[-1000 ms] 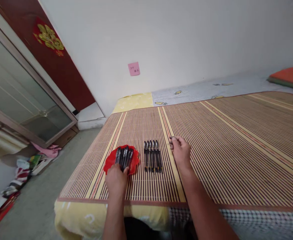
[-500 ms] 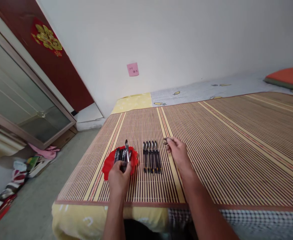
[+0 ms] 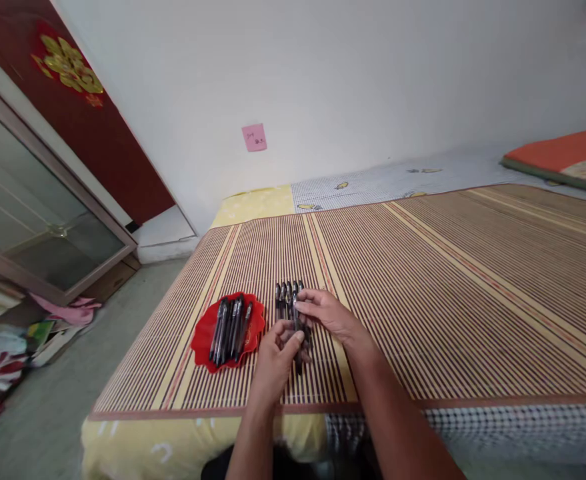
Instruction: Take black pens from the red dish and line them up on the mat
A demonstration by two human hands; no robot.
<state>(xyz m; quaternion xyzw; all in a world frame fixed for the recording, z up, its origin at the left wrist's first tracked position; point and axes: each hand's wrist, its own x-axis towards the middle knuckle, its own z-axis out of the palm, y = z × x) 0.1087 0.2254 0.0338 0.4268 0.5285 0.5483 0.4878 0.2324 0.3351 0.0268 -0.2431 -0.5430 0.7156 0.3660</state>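
Between my two hands, a black pen point(image 3: 297, 321) stands tilted above the mat. My left hand point(image 3: 279, 357) grips its lower part between thumb and fingers. The fingertips of my right hand point(image 3: 325, 312) close round its upper end, so the top of the pen is partly covered. Right behind it, several black pens point(image 3: 283, 294) lie side by side in a row, their lower parts hidden by my hands. To the left, a red scalloped dish point(image 3: 203, 339) holds several more dark pens point(image 3: 230, 330).
Under everything lies a striped bamboo mat point(image 3: 403, 300) on a bed. A folded orange cloth point(image 3: 557, 150) is at the far right. A pink note point(image 3: 255, 137) sticks to the wall. A glass-panelled door point(image 3: 47, 200) and piled items point(image 3: 7, 373) are on the left.
My left hand has moved right, from the dish to in front of the row, carrying a pen. My right hand, which held something small and dark, has come left onto that pen's upper end.
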